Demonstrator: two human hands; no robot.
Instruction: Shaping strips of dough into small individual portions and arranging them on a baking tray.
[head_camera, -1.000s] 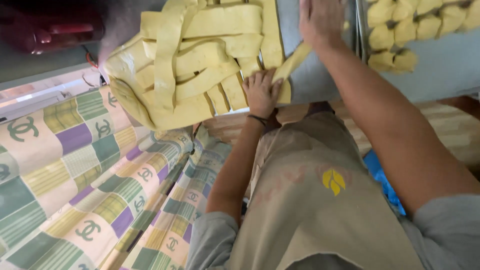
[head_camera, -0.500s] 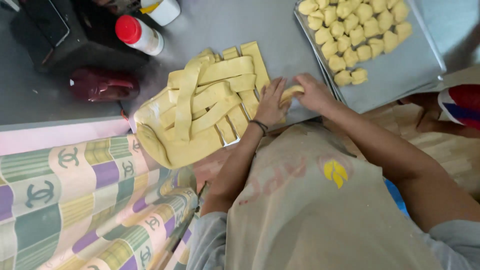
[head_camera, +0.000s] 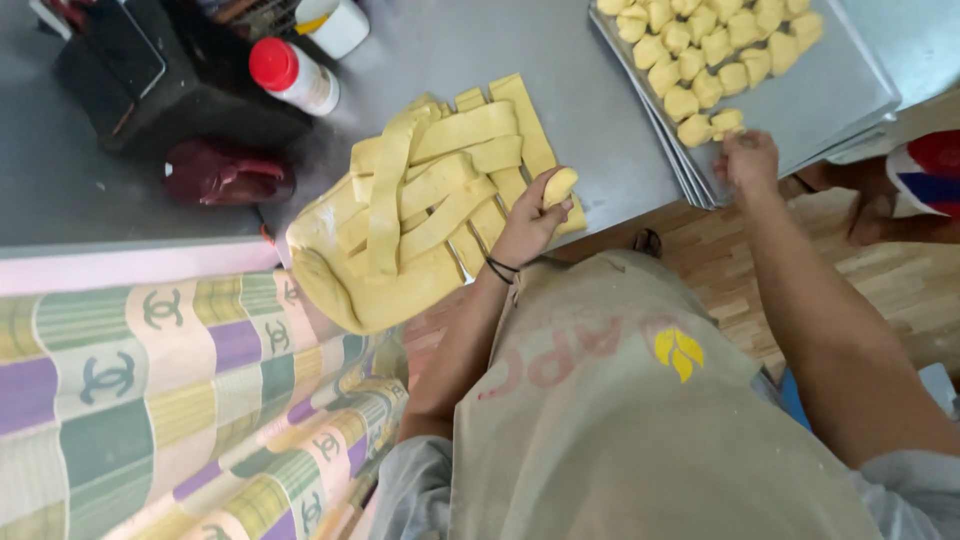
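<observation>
My left hand (head_camera: 528, 226) holds a small rolled piece of yellow dough (head_camera: 560, 185) over the near edge of a pile of yellow dough strips (head_camera: 430, 195) lying criss-cross on the grey steel table (head_camera: 590, 130). My right hand (head_camera: 748, 162) reaches to the near edge of a metal baking tray (head_camera: 830, 95). Its fingertips are pinched on a rolled dough piece (head_camera: 726, 122) at the end of several rows of similar pieces (head_camera: 700, 45).
At the back of the table stand a red-capped bottle (head_camera: 293, 77), a white cup (head_camera: 336, 22), a black box (head_camera: 125, 75) and a dark red object (head_camera: 225, 172). A patterned cloth (head_camera: 150, 400) hangs at the left. A wooden floor (head_camera: 720, 265) lies below, with a red, white and blue item (head_camera: 930, 170) at the right.
My right hand has left the dough pile and moved right to the tray with a rolled piece. My left hand has lifted another rolled piece off the strips. The view shifted downward.
</observation>
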